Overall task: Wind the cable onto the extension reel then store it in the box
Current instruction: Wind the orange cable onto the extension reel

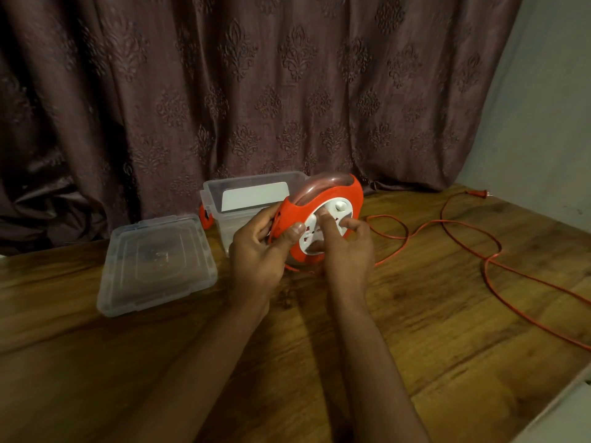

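Fingers: my left hand grips the orange extension reel by its rim; my right hand, fingers curled, presses its white winding face. Left to right on the counter: lid, open clear box, unwound orange cable, plug. Step: winding, barely begun. Next: turn the face, drawing cable in.

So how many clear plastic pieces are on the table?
2: the box stands open behind the reel near the curtain; its lid lies flat to the left, apart from it.
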